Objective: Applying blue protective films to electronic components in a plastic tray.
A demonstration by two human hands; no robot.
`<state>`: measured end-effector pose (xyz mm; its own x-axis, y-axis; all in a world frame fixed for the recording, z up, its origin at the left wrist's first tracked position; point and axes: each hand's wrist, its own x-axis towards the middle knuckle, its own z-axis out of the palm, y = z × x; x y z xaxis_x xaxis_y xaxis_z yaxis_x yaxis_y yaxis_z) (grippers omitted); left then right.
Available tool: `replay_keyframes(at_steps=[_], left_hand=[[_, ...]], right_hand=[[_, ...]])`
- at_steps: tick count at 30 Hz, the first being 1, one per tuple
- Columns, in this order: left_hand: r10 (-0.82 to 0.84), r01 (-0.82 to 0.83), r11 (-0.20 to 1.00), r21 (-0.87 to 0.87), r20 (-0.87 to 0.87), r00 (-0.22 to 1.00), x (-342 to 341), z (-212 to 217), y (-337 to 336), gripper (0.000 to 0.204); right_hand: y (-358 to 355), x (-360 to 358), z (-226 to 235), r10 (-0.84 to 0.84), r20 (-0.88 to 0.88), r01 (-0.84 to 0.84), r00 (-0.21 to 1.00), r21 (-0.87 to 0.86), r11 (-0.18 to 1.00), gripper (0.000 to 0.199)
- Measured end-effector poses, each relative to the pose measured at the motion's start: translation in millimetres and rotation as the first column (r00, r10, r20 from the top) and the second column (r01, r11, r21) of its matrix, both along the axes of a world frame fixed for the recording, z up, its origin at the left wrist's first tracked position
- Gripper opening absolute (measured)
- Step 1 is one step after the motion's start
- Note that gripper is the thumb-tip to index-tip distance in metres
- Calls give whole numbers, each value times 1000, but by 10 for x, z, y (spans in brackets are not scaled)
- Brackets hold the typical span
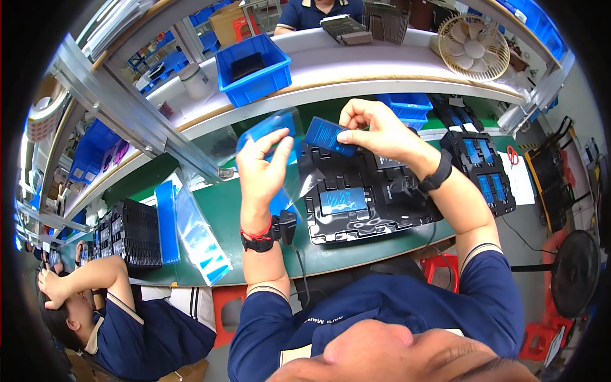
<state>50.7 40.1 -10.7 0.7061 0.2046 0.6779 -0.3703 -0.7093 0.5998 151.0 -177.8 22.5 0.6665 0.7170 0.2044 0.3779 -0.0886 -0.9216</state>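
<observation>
My right hand [379,130] pinches a flat blue rectangular battery pack [323,132] by its corner, above the black tray. To its left, my left hand [264,169] is closed on a clear and blue plastic film [270,124], which spreads behind the fingers and hangs down beside the wrist. Below the right hand, a black moulded tray [382,216] lies on the green bench. Another blue battery pack [342,200] sits in one of its compartments.
Blue film strips [167,223] and clear sleeves [202,235] lie left on the bench, beside stacked black trays [127,235]. At right are a filled tray [480,165] and red scissors [512,155]. A shelf with a blue bin [254,70] spans the back. A co-worker [153,318] sits at left.
</observation>
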Motion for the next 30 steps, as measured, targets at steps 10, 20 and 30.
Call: replay_keyframes(at_steps=[10,20,30], left_hand=[[-8,36,988,-150,183,983,39,-40,-267,20],[38,-6,994,-112,289,957,57,-25,-281,13],[8,23,975,-223,136,991,49,-27,-267,8]], right_hand=[[195,-406,-5,-256,316,225,913,131,965,15],[237,-477,-36,-328,432,272,840,188,944,15],[249,-473,-84,-348,461,280,817,210,937,15]])
